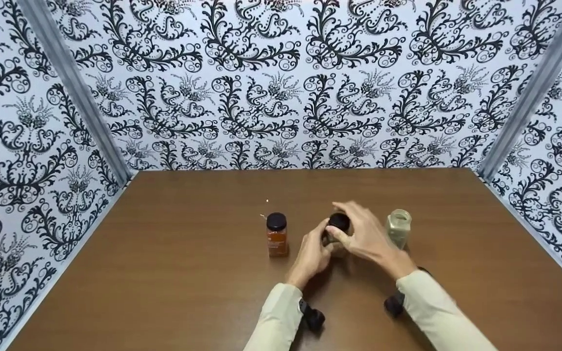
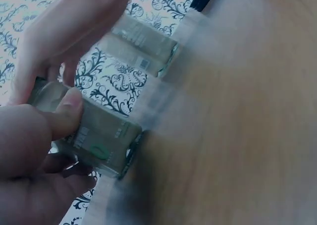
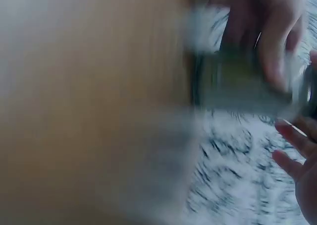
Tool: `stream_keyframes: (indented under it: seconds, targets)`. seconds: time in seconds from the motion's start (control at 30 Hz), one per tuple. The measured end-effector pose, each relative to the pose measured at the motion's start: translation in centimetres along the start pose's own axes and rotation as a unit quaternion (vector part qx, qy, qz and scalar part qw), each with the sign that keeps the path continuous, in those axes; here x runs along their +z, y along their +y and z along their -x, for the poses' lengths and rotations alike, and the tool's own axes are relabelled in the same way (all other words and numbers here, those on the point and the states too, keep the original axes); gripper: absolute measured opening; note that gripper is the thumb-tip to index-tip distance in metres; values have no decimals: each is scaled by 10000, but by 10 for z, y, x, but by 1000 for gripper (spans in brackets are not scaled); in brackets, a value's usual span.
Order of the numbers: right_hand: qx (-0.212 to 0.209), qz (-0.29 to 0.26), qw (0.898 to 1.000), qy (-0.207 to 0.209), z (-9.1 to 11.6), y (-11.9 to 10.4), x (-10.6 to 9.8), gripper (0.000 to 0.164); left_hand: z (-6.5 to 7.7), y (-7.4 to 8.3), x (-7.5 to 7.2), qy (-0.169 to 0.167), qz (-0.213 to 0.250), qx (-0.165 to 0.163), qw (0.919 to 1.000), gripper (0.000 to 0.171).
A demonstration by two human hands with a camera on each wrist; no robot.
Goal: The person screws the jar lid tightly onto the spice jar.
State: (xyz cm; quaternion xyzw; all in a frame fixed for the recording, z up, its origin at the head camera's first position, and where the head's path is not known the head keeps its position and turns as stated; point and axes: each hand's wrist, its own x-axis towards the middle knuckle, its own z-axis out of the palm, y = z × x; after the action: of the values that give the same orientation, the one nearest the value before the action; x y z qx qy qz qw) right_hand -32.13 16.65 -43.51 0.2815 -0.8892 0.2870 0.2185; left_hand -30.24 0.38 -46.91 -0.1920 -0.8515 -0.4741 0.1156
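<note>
currently left hand (image 1: 312, 251) grips the middle jar (image 2: 106, 131), right hand (image 1: 366, 236) pinching its black lid (image 1: 339, 222), orange jar (image 1: 277, 240) left of the grip, pale jar (image 1: 399, 230) right, just beyond right wrist.

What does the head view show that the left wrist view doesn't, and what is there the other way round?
Only the head view: the orange-filled jar with its black lid, the pale sleeves, and the open mouth of the pale jar at right.

Only the left wrist view: a green mark on the held jar and a barcode on the pale jar.

Both: the left hand gripping the held jar, the right hand, the pale jar, the tabletop and the patterned wall.
</note>
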Motion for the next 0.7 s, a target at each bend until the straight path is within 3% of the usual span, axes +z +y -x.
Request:
stream_keyframes:
  seconds: [0.1, 0.17, 0.23, 0.33, 0.43, 0.53, 0.63, 0.7]
  targets:
    - [-493, 1118, 9921, -285, -11, 4, -10, 46, 0, -1, -1, -212, 182, -328, 9991, 53]
    - [-760, 1535, 9843, -418, -19, 6, -14, 42, 0, 0, -2, -327, 358, -500, 9976, 58]
    - [-1005, 1652, 9794, -573, -26, 7, -15, 37, 1, 0, -2, -370, 407, -593, 9967, 63]
    - [-1060, 1611, 9794, -604, -33, 6, -12, 29, 1, 1, 0, -277, 383, -474, 9978, 63]
    - [-482, 1790, 9817, -424, -35, 0, -4, 30, 3, 2, 4, 99, 35, 9, 9999, 55]
    - [650, 2226, 9725, -209, -33, -15, 2, 40, 4, 2, 7, 470, -346, 330, 9977, 50]
    - [1563, 2533, 9545, -177, -29, -29, 4, 49, 4, 2, 7, 471, -446, 306, 9974, 51]
    - [1744, 2636, 9482, -316, -27, -34, 3, 56, 3, 2, 6, 290, -352, 142, 9989, 50]
